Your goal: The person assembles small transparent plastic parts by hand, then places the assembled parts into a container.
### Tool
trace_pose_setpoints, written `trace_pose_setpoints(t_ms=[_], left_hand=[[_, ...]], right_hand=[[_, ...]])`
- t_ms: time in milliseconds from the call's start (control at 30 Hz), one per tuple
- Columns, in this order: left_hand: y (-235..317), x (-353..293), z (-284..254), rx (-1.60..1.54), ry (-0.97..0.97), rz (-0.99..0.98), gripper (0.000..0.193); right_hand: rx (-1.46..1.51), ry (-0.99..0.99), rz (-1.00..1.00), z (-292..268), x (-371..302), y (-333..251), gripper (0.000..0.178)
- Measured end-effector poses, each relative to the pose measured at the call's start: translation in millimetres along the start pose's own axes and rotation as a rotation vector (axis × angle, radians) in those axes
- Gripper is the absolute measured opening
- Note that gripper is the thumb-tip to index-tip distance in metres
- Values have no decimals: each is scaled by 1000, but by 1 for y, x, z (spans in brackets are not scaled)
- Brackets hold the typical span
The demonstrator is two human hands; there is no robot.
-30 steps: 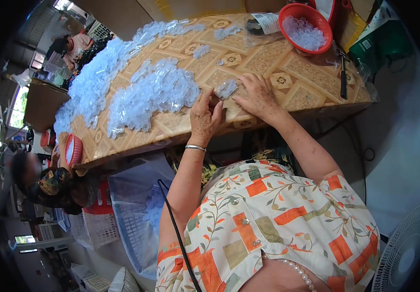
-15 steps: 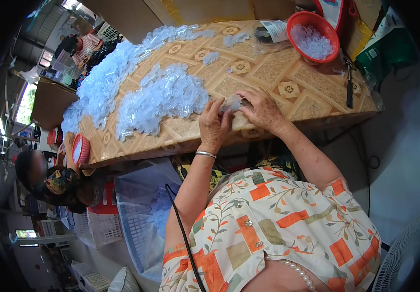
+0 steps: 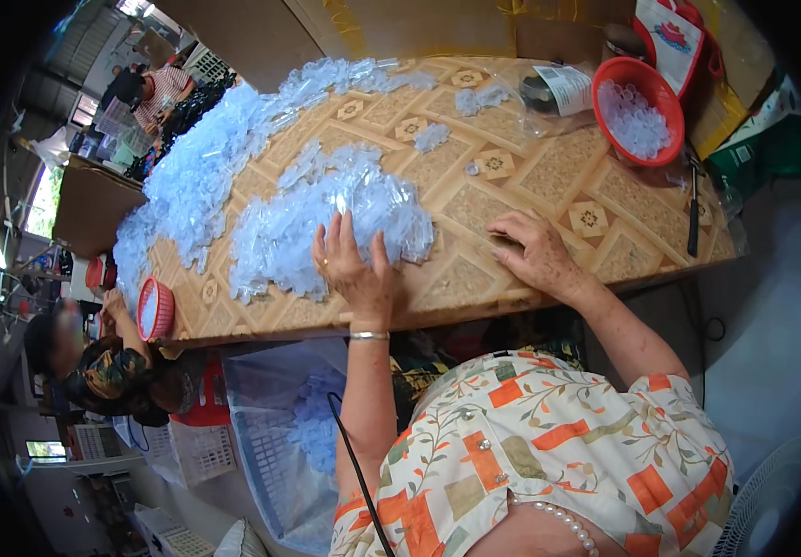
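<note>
A near pile of clear, bluish plastic pieces (image 3: pixel 298 237) lies on the patterned tabletop (image 3: pixel 475 278). My left hand (image 3: pixel 356 274), with a bracelet at the wrist, reaches over its near right edge. The fingers are spread and touch the pieces; none is visibly gripped. To the right of the pile, my right hand (image 3: pixel 540 258) is low over the bare tabletop. Its fingers are loosely bent, with a gap to the thumb, and nothing shows between them. A longer heap of similar pieces (image 3: pixel 201 153) stretches along the far left side.
At the back right stands a red basket (image 3: pixel 678 116) of small clear parts, beside a black-handled tool (image 3: pixel 694 218) and a bagged dark roll (image 3: pixel 540 93). A lined blue crate (image 3: pixel 266 446) sits below the table's front edge. A co-worker (image 3: pixel 108 357) sits at the left.
My hands have parted; earlier they held a clear plastic piece together. My left hand has moved left onto the pile, and the piece no longer shows. The view has shifted slightly.
</note>
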State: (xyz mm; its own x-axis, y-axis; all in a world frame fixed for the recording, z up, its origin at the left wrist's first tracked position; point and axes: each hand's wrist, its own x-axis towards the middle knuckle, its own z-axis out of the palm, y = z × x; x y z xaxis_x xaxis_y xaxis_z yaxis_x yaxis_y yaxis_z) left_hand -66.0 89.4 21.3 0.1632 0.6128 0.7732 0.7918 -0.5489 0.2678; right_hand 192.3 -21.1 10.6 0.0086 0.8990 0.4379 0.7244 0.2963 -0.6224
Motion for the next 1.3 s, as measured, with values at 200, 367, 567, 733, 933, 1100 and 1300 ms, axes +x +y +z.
trace_pose_setpoints(t_ms=[200,367,567,733,933,1100,1300], left_hand=[[23,-16,-7,-96,-72,112,38],[22,-11,1,-195,-172,166,35],[25,-16,-4,-226,-190,181,32],[25,-25,-9,-300,-131,183,33],[69,-12,-1,-631,-148,172,56],[96,-19,10,-861,-332,8,69],[105,-38,12,-1002,-497,-166,61]], right_hand=[[-151,-48,-66,14,111,30,39],[-333,-71,119,50,183,60,54],[-378,-262,116,49,205,78,57],[207,-224,324,18,159,66,46],[1156,-301,750,-25,65,0,47],[1117,-523,753,-26,27,6,53],[929,-545,788,-34,17,14,54]])
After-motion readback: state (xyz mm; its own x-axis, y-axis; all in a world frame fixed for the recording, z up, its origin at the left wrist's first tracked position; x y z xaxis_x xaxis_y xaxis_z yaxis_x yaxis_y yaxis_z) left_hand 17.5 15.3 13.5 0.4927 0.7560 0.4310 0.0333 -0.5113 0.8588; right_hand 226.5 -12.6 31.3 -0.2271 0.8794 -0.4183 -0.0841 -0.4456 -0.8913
